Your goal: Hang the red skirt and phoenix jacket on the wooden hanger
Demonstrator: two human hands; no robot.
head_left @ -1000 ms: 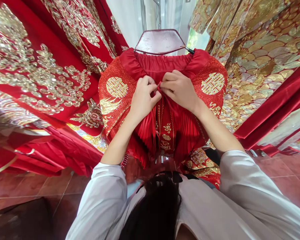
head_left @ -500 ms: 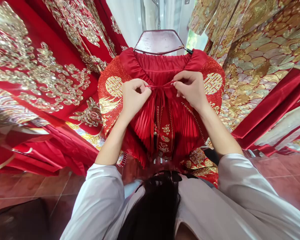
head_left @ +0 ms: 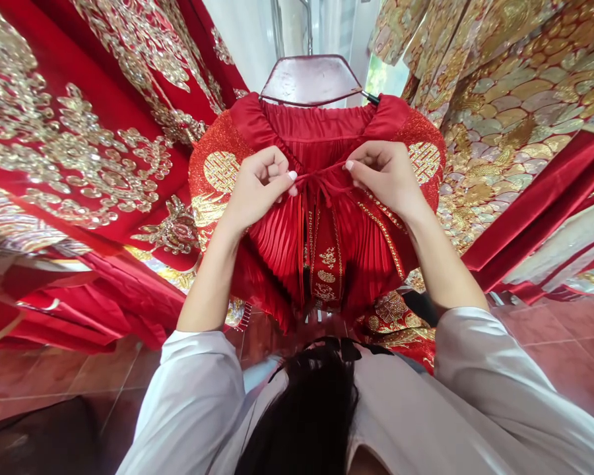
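A red pleated skirt (head_left: 282,257) with gold embroidery hangs in front of me from a dark hanger (head_left: 311,79). A thin red drawstring (head_left: 321,177) runs across its waist, tied in a small bow at the centre. My left hand (head_left: 257,188) pinches the left end of the string, fingers curled. My right hand (head_left: 386,175) pinches the right end at the same height. The string is stretched taut between them, a hand's width apart. Round gold emblems (head_left: 222,171) sit on the skirt's side panels.
Red garments with heavy gold embroidery (head_left: 79,132) hang close on the left. Gold scale-patterned robes (head_left: 515,99) hang on the right, with red satin (head_left: 539,204) below them. Red-brown floor tiles (head_left: 564,343) lie underneath. A bright window (head_left: 297,26) is behind the hanger.
My hands were together at the centre of the waist, then drew apart sideways, pulling the string ends outward and tightening the bow.
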